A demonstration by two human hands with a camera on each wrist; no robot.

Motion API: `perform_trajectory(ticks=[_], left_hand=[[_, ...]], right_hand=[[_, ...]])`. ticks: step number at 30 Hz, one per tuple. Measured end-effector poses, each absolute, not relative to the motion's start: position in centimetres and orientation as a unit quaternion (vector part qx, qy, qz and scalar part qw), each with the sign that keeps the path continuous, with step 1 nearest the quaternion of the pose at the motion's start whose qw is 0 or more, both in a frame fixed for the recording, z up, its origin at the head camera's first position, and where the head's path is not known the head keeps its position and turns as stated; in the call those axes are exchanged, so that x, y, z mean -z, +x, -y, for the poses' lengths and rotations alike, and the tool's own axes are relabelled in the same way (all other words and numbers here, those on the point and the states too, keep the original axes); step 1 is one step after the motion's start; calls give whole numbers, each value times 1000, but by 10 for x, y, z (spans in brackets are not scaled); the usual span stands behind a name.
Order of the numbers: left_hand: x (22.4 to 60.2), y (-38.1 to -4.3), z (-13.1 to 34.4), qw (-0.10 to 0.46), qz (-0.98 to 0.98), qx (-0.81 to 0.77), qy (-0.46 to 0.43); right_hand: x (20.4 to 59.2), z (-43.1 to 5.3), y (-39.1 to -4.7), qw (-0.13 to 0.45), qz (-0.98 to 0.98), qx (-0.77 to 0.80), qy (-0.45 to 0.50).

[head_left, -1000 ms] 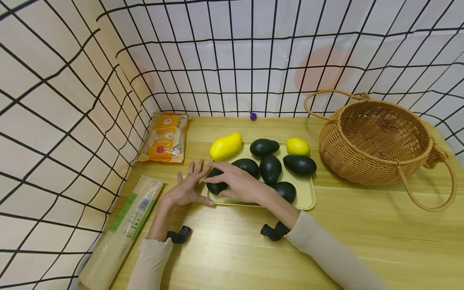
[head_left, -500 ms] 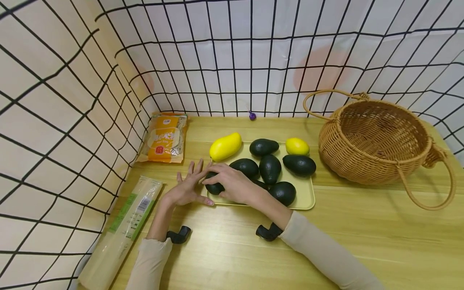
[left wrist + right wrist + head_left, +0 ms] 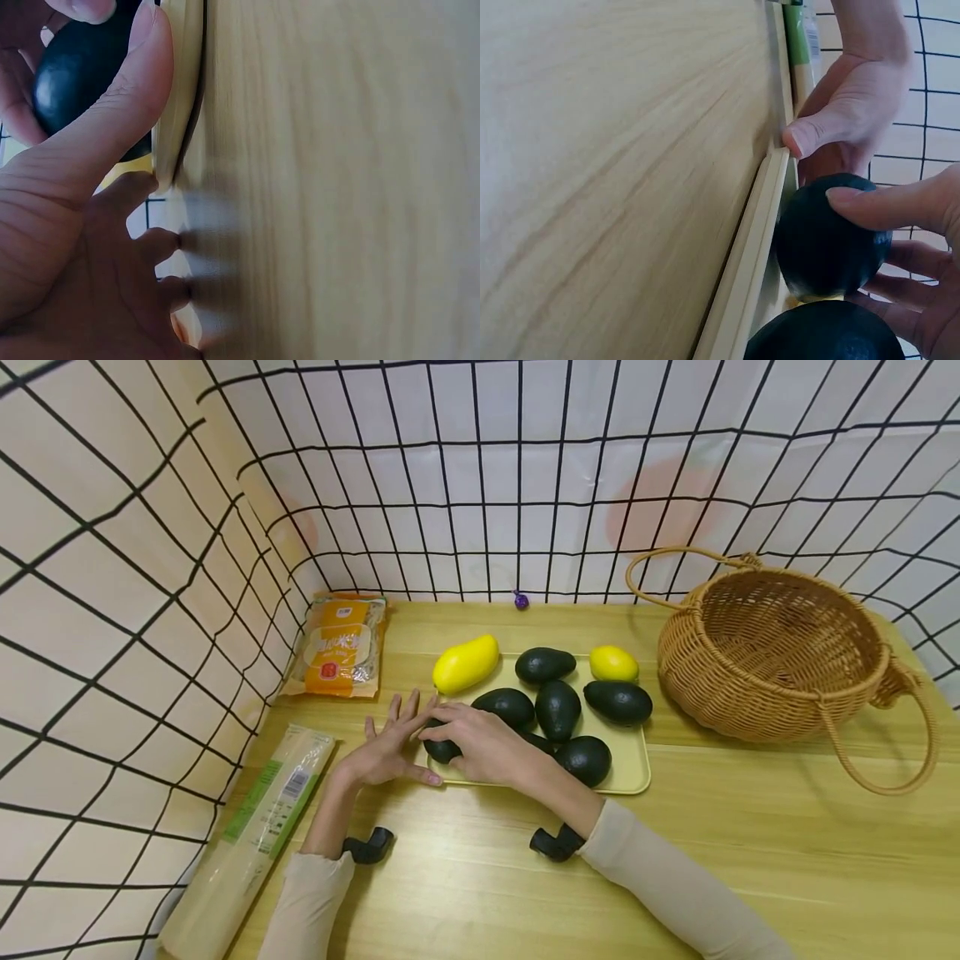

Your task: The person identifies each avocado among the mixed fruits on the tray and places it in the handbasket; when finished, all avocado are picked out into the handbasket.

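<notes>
At the left end of a pale yellow tray (image 3: 636, 770), my right hand (image 3: 487, 745) grips a dark green avocado (image 3: 829, 240) with thumb on one side and fingers on the other. My left hand (image 3: 384, 752) spreads its fingers beside the same corner. Its thumb touches the tray's rim in the right wrist view, and its other fingertips rest near the table. Several more avocados lie on the tray, one at the front (image 3: 585, 761) and one upright in the middle (image 3: 558, 711). The right hand partly hides another avocado behind it.
A yellow mango (image 3: 467, 664) lies at the tray's back left corner, a lemon (image 3: 614, 663) at its back right. A wicker basket (image 3: 750, 693) stands on the right. Leftward are an orange food packet (image 3: 339, 647) and a long noodle pack (image 3: 258, 827). Black wire grid (image 3: 520, 510) encloses the back.
My right hand and forearm have shifted slightly left, uncovering more of the front avocado. The left hand stays where it was, and the right keeps its grip on the avocado.
</notes>
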State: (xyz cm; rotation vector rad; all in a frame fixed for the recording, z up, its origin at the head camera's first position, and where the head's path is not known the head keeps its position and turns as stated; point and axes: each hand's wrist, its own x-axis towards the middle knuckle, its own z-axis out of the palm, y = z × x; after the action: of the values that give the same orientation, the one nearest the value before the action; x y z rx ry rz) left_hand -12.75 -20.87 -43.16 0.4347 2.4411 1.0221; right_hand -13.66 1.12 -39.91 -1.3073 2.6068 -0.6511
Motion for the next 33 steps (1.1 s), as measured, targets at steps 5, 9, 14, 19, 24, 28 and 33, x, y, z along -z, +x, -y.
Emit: perform_trajectory(ticks=[5,9,14,19,24,28,33], left_hand=[[432,-127,210,226,-886,-373,157],[433,-127,211,229,-885,-375,153],[432,-128,212,234,-885,-376,144],[432,-130,211,232,-885,-374,150],[433,-130,209,228,-890,-365,152],[434,-129,208,227,-892,-361,151],[434,-128,208,227,-890,-365,149]], right_hand=[[398,-14,-134,77,-858,253,-440],[393,-21,-134,83,-848,303,-427],[383,-31,-135,55,-832,358,-421],[376,-46,-136,54,-810,423,-403],[368,-64,-137,38,-803,445,-394],[358,-85,-136,21,-802,459,-381],[344,-116,-134,-16,-804,473,-361]])
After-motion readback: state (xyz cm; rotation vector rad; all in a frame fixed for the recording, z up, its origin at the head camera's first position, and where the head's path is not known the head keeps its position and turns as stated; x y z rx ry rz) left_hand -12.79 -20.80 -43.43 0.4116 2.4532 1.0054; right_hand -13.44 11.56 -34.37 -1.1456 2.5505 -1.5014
